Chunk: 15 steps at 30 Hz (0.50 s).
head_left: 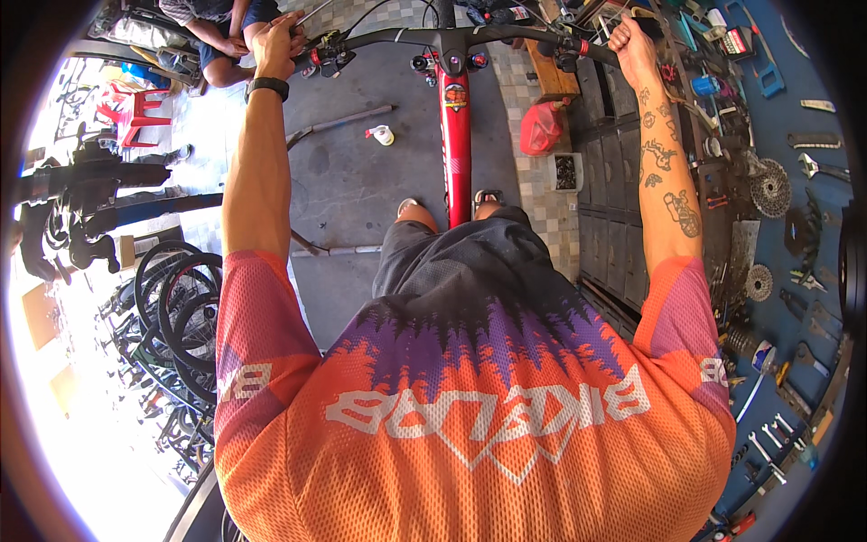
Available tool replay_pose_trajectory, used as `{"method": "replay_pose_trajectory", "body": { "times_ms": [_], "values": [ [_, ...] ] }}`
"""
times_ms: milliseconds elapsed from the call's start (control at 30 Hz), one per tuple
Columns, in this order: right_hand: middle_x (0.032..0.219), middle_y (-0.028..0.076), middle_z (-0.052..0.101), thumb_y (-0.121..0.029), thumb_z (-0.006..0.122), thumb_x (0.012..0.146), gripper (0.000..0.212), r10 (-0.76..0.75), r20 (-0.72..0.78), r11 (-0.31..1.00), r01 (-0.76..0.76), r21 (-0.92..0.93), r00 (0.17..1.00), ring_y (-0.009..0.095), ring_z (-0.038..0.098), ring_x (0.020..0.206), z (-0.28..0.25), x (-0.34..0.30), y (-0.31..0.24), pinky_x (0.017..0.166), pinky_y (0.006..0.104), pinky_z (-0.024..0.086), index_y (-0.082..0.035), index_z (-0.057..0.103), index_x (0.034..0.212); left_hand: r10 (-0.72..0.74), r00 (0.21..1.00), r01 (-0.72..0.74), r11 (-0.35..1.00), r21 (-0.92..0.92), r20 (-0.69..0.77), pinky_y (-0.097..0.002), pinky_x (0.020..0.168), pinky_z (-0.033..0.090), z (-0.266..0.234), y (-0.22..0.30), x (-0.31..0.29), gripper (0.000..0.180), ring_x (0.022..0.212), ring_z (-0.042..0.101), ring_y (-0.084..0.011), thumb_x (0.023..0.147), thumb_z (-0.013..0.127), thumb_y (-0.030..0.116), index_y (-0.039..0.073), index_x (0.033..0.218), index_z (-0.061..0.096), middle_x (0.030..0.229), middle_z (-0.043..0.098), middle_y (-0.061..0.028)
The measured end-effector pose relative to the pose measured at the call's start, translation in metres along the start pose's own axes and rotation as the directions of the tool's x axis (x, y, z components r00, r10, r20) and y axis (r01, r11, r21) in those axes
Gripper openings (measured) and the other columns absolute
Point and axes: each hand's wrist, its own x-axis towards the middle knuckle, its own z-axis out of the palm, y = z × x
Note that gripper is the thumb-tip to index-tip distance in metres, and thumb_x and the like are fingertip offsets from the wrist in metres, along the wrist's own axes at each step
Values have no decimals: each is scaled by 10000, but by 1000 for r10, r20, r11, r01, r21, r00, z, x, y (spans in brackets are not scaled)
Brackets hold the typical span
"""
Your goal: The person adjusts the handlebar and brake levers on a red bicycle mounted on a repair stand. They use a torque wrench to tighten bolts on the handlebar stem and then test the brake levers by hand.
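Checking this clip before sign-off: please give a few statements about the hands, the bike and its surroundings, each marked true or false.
1. Both hands grip the handlebar. True: left hand, right hand.
2. The bike frame is blue. False: it is red.
3. A black watch sits on the left wrist. True.
4. The red plastic chair stands on the person's right. False: it is on the left.
5. The tools lie on the person's right. True.

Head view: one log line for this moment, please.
left hand gripping handlebar left end | right hand gripping right end | red bike frame between knees | tool wall at right
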Motion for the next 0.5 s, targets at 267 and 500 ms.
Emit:
{"method": "replay_pose_trajectory", "body": {
  "times_ms": [267,500],
  "values": [
    [765,-27,330,-262,535,1112,382,-3,10,1000,3,-11,1000,122,358,704,0,0,0,688,316,369,-147,344,802,-21,1000,21,1000,-6,-7,-190,414,306,0,0,1,195,501,433,-48,994,691,138,40,1146,762,757,603,-4],
    [754,-28,338,-266,531,1113,384,9,0,1000,-9,-7,1000,121,360,696,1,0,-1,683,315,365,-149,352,794,6,1000,-6,999,38,-1,-196,416,309,2,2,-4,194,508,443,-54,990,687,139,56,1148,763,762,601,1]
  ]
}}
